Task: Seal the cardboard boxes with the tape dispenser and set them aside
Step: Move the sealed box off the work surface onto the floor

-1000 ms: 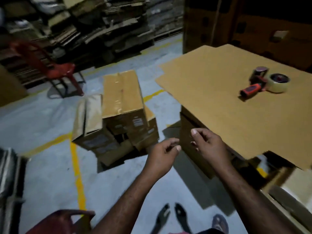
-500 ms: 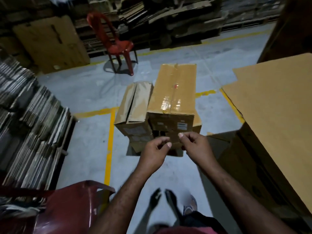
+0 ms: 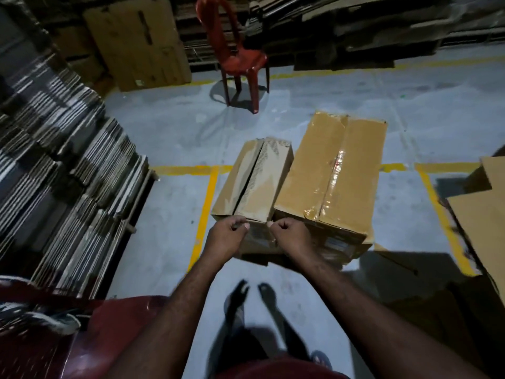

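Two cardboard boxes stand side by side on the grey floor in front of me. The smaller left box (image 3: 254,181) has its top flaps folded down with a dark gap between them and no tape. The larger right box (image 3: 333,173) has a glossy tape strip along its top seam and rests on lower boxes. My left hand (image 3: 226,237) and my right hand (image 3: 291,236) hover close together at the near top edge of the smaller box, fingers curled, nothing visible in them. I cannot tell whether they touch the box. The tape dispenser is out of view.
Tall stacks of flattened cardboard (image 3: 54,160) fill the left side. A red plastic chair (image 3: 240,58) stands beyond the boxes, and a dark red chair (image 3: 82,337) is at my lower left. A cardboard-covered worktop (image 3: 483,214) juts in at the right. Yellow lines (image 3: 205,214) mark the floor.
My view has swung left, away from the worktop with the tape dispenser, and closer to the floor boxes. Both hands have moved forward to the smaller box's near edge.
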`<move>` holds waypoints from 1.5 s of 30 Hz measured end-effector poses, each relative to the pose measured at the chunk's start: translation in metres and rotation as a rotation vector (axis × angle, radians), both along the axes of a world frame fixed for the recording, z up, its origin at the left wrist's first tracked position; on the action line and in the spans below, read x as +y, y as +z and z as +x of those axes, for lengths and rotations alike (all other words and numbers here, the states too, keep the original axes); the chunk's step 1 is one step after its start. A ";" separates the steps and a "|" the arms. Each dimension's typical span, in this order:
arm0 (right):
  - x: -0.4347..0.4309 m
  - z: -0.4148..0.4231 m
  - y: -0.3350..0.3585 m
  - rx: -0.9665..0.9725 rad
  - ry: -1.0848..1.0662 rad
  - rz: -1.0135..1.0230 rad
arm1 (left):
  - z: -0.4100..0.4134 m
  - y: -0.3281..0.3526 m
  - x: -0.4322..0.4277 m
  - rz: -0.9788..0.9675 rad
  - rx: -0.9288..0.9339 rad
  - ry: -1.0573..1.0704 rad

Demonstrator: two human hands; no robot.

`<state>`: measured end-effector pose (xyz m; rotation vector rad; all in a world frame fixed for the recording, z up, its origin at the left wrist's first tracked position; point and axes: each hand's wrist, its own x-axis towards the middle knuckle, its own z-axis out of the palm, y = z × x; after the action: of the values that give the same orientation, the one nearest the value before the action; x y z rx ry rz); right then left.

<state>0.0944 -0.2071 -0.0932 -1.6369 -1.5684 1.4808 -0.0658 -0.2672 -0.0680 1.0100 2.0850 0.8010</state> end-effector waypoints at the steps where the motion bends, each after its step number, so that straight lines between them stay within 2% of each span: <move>1: 0.010 -0.010 -0.009 -0.013 -0.005 -0.022 | -0.014 -0.006 0.013 -0.024 0.002 -0.014; 8: 0.077 -0.083 -0.082 -0.124 -0.158 -0.260 | -0.123 -0.080 0.122 -0.217 0.054 -0.138; 14: 0.097 -0.126 -0.129 -0.117 -0.475 -0.519 | -0.176 -0.152 0.177 -0.428 0.078 -0.259; 16: 0.103 -0.132 -0.135 -0.129 -0.533 -0.538 | -0.179 -0.163 0.190 -0.508 0.080 -0.284; 19: 0.113 -0.139 -0.139 -0.110 -0.544 -0.537 | -0.194 -0.199 0.199 -0.566 -0.008 -0.133; 22: 0.118 -0.144 -0.141 -0.057 -0.477 -0.575 | -0.215 -0.245 0.196 -0.566 -0.228 -0.084; 23: 0.119 -0.146 -0.144 -0.049 -0.464 -0.565 | -0.224 -0.265 0.194 -0.585 -0.250 -0.118; 25: 0.118 -0.148 -0.145 -0.051 -0.453 -0.515 | -0.242 -0.298 0.199 -0.610 -0.222 -0.152; 28: 0.119 -0.156 -0.136 -0.079 -0.464 -0.381 | -0.263 -0.315 0.212 -0.607 -0.319 -0.080; 31: 0.129 -0.178 -0.101 -0.115 -0.489 -0.269 | -0.253 -0.217 0.217 -0.452 -0.325 -0.026; 33: 0.137 -0.190 -0.082 -0.133 -0.515 -0.216 | -0.252 -0.176 0.218 -0.333 -0.374 -0.030; 39: 0.162 -0.201 -0.035 -0.178 -0.486 -0.089 | -0.261 -0.117 0.240 -0.108 -0.292 -0.091; 43: 0.169 -0.196 -0.001 -0.117 -0.434 0.131 | -0.255 -0.071 0.269 0.034 -0.201 -0.128; 45: 0.175 -0.187 0.015 -0.152 -0.432 0.213 | -0.244 -0.043 0.287 0.112 -0.158 -0.152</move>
<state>-0.0923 -0.0322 -0.0778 -1.8459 -1.2852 0.9541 -0.3099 0.0197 -0.1110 1.1130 1.8234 0.8979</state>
